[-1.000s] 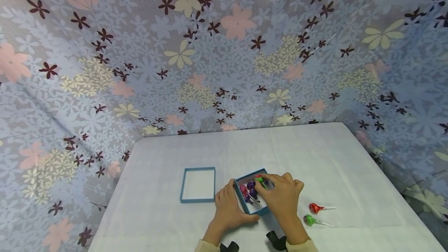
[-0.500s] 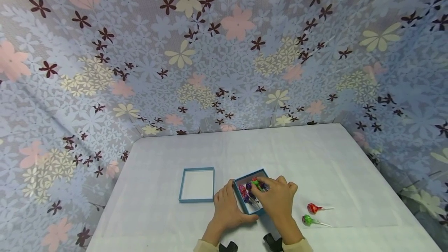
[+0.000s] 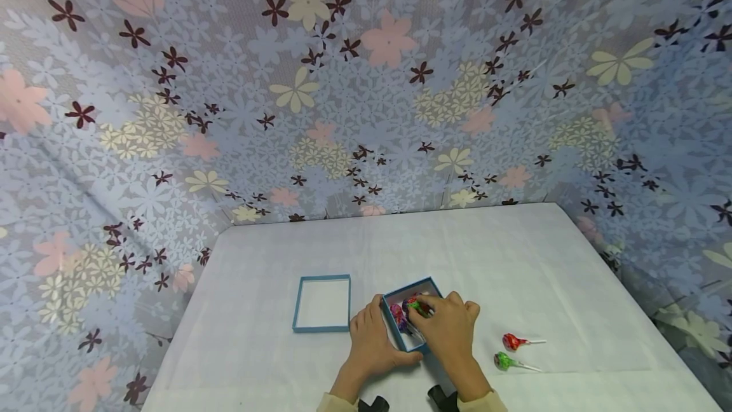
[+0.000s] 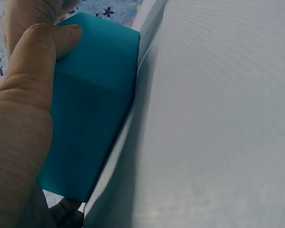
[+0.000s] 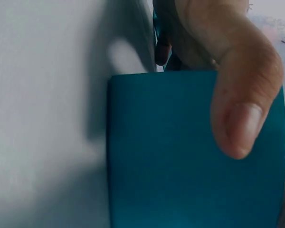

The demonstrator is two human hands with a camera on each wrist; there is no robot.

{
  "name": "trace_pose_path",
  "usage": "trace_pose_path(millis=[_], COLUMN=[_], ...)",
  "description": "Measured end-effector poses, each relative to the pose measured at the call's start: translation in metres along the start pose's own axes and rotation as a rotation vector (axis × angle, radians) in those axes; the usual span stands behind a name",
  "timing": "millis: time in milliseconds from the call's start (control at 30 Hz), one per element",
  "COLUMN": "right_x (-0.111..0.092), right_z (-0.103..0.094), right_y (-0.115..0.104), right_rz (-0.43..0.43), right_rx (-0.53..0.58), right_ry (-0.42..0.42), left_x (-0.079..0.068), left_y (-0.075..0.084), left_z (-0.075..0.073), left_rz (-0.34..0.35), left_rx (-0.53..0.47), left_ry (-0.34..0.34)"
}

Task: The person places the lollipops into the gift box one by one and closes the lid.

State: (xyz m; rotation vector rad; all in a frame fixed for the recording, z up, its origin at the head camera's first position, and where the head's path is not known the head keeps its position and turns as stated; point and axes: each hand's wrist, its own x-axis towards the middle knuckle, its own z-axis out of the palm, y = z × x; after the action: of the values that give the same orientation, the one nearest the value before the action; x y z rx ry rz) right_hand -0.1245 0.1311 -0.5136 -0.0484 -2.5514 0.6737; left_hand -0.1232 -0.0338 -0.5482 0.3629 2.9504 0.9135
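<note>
A small square blue box stands turned on the white table, with several wrapped lollipops inside. My left hand grips its left side and near corner, and the left thumb lies against the blue outer wall in the left wrist view. Inside the box, my right hand pinches a lollipop with a green and red wrapper; its stick is mostly hidden by the fingers. In the right wrist view the box wall fills much of the picture, with the left thumb across it.
A shallow blue-rimmed lid lies left of the box, its white inside facing up. To the right, a red lollipop and a green lollipop lie on the table. A floral curtain hangs behind.
My right hand has shifted left and slightly nearer within the box, carrying the green and red lollipop towards the others. My left hand keeps its hold on the box.
</note>
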Motion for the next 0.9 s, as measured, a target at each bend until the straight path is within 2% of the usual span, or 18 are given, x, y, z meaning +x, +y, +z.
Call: trace_pose_path(millis=[633, 900], right_x=[-0.0001, 0.0003], right_z=[0.0028, 0.0008], right_y=[0.0003, -0.0022], right_rz=[0.023, 0.031], right_rx=[-0.031, -0.038], right_ry=[-0.073, -0.101], left_x=[0.0004, 0.0007], left_y=[0.0004, 0.0002], left_z=[0.0005, -0.0004], left_rz=[0.004, -0.004], left_rx=[0.007, -0.010], left_ry=[0.010, -0.005])
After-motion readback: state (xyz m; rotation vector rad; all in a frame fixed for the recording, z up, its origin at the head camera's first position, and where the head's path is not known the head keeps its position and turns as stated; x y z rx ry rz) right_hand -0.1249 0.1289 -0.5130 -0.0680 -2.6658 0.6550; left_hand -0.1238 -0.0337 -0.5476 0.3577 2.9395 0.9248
